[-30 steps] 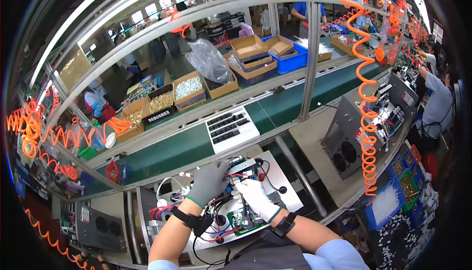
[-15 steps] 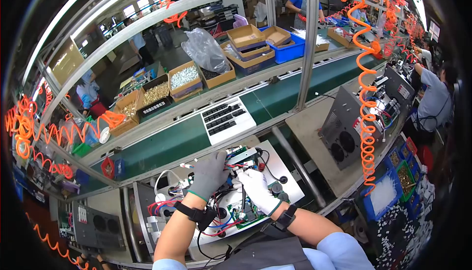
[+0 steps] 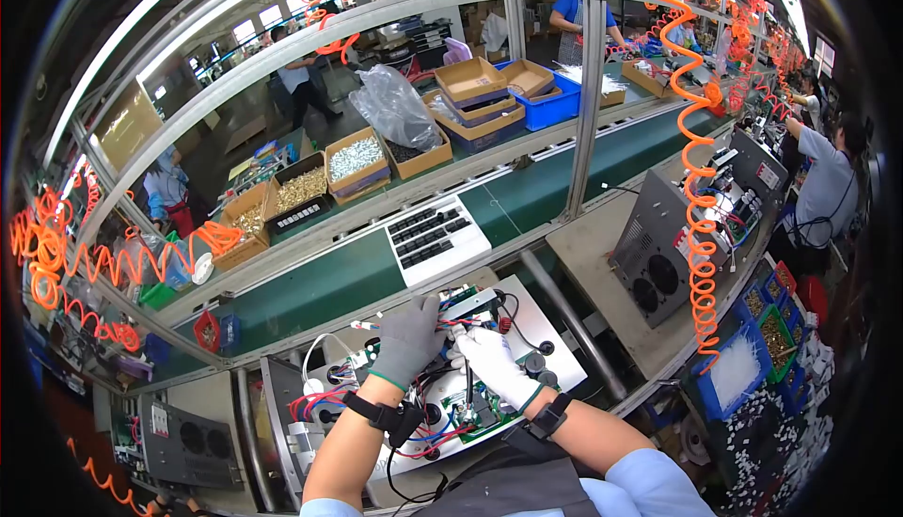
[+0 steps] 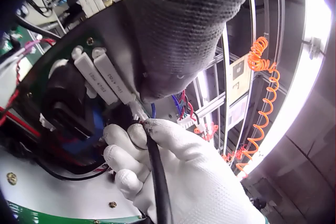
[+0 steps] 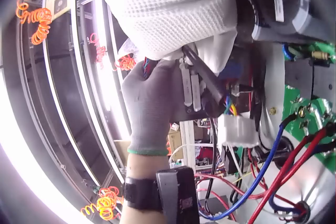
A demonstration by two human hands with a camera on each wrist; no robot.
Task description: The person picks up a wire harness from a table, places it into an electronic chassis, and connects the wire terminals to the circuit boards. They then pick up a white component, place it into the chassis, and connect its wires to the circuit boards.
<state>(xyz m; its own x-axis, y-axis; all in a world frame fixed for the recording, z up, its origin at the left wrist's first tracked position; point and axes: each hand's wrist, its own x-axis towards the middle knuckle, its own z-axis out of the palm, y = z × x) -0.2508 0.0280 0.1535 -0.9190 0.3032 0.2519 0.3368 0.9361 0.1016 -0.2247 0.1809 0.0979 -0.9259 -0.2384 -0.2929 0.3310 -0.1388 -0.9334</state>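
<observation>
Both hands have edged toward the far end of the metal plate [image 3: 557, 352], and a person beyond the shelf has walked to the right. On that shelf stands a row of cardboard boxes: one with silvery screws [image 3: 357, 157], one with brass-coloured parts [image 3: 299, 188], one with paler bits [image 3: 246, 221] and one with dark pieces [image 3: 420, 156] under a clear plastic bag [image 3: 395, 108]. Beside them are stacked flat cardboard trays [image 3: 480, 86] and a blue crate [image 3: 553, 108]. A white tray [image 3: 435, 235] of black bars lies on the green belt [image 3: 320, 293]. Low on the right, a blue bin [image 3: 738, 387] holds white pieces and a green bin [image 3: 781, 352] holds brass screws. The right hand [image 3: 491, 364], in a white glove, has its grip closed on a black cable [image 4: 157, 182] that runs down across the palm. The left hand [image 3: 406, 336], in a grey glove, rests its fingertips at the wired board just beside two white blocks [image 4: 102, 79]; whether its grip pinches anything cannot be told. The plate lies on a beige tabletop [image 3: 602, 258] next to a grey case with two fans [image 3: 658, 268]. An orange coiled hose [image 3: 698, 188] hangs over it. The room is a long factory line, with other workers [image 3: 828, 188] seated along the right.
</observation>
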